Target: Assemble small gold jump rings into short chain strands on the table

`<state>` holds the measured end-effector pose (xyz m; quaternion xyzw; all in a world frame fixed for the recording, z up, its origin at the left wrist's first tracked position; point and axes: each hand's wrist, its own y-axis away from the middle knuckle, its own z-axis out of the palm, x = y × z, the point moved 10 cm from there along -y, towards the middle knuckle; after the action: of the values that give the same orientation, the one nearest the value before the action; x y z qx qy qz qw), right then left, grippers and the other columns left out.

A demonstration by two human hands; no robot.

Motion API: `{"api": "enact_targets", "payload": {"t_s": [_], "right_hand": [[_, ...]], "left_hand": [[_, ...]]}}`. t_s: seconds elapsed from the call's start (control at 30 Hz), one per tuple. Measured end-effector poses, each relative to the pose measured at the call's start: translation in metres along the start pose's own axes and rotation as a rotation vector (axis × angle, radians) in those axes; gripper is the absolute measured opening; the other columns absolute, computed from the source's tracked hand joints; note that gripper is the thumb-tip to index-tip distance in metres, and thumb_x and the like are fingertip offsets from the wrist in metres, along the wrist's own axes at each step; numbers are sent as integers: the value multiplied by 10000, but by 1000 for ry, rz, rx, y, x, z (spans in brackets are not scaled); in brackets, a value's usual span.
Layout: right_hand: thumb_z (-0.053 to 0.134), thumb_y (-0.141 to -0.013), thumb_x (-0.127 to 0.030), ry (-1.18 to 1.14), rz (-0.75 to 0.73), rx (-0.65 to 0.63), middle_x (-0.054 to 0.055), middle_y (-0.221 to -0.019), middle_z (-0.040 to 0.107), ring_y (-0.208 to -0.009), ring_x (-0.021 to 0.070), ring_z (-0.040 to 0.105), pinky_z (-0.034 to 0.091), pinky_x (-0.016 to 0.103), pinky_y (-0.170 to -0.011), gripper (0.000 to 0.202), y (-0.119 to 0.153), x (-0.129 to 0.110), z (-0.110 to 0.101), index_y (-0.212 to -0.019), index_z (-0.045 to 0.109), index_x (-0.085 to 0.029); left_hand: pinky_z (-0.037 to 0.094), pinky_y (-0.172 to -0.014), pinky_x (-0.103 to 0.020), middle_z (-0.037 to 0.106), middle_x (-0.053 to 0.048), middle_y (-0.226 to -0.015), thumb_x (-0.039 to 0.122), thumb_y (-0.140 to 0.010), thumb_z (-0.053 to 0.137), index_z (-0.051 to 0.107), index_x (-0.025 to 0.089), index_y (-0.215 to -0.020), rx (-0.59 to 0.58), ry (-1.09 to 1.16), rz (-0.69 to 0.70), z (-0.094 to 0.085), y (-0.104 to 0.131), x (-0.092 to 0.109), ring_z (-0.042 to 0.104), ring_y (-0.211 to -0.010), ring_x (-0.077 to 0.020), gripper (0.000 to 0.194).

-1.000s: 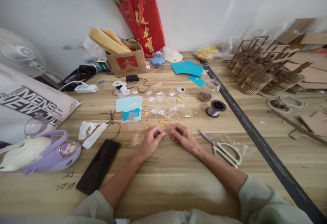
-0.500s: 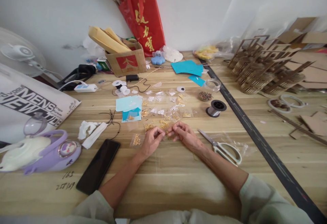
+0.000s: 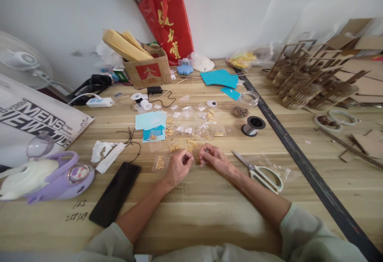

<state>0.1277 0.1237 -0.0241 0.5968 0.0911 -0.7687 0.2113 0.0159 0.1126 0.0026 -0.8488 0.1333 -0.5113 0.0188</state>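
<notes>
Near the front middle of the table, my left hand (image 3: 179, 165) is closed in a pinch; what lies between its fingertips is too small to make out. Just to its right, my right hand (image 3: 213, 158) is also pinched, with a tiny gold piece (image 3: 198, 159) at its fingertips. The two hands are slightly apart. Beyond them lie loose gold beads (image 3: 192, 145) and a heap of gold beads (image 3: 174, 148). Left of my left hand is a small clear bag of gold beads (image 3: 160, 163). A faint thin thread (image 3: 183, 188) runs over the wood below my left hand.
Scissors (image 3: 260, 174) lie beside my right forearm, with a spool of wire (image 3: 253, 126) behind them. A black phone (image 3: 115, 194) is by my left forearm. Blue cards (image 3: 154, 122) and small bags of silver findings (image 3: 188, 131) lie farther back. Woven baskets (image 3: 311, 78) stand at right.
My right hand's fingers have curled in more tightly, drawing the gold piece nearer the palm. My left hand has barely shifted. The table's other things stay put.
</notes>
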Motion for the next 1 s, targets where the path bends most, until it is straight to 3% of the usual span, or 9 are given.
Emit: {"api": "enact_targets", "payload": {"t_s": [0.27,0.4,0.53,0.63,0.77,1.0], "right_hand": [[694,-760,-454,-32,20,21,-20,-677,600,-580,96,576,517,254,-607,330,-1,5,-4,-765,530,-168],[705,-753,-442,-118,20,33,-15,-668,611,-592,99,588,512,223,-559,324,-2,5,-5,-774,536,-166],[717,-746,-432,-176,13,17,-9,-666,614,-594,95,585,504,203,-533,313,-2,2,-4,-768,551,-168],[731,-734,-425,-203,28,7,-9,-667,616,-600,97,590,508,202,-536,313,-2,3,-2,-771,553,-170],[743,-719,-426,-192,42,-11,-8,-686,623,-599,99,597,512,207,-534,325,-1,3,1,-772,551,-169],[732,-727,-434,-111,19,-30,10,-738,648,-659,111,629,508,202,-550,331,1,-3,1,-777,548,-164]], "left_hand": [[452,-596,-234,593,-15,-659,232,-795,546,556,155,-720,-14,92,-80,-2,-2,-5,560,-608,-127,108],[489,-628,-252,632,-34,-722,318,-856,481,611,144,-861,-51,247,-150,0,-3,-10,603,-655,-146,217],[501,-670,-264,670,-61,-836,262,-831,513,639,139,-941,-105,225,-126,5,-2,-6,625,-721,-157,208],[496,-701,-267,681,-75,-904,225,-781,592,659,146,-924,-104,154,-73,6,-3,-1,628,-782,-168,176],[471,-660,-253,681,-69,-830,227,-776,627,677,154,-799,-79,71,5,6,-4,6,612,-755,-165,92],[462,-627,-241,671,-53,-747,203,-777,599,652,143,-740,-86,73,-26,6,-3,1,600,-675,-147,89]]}}
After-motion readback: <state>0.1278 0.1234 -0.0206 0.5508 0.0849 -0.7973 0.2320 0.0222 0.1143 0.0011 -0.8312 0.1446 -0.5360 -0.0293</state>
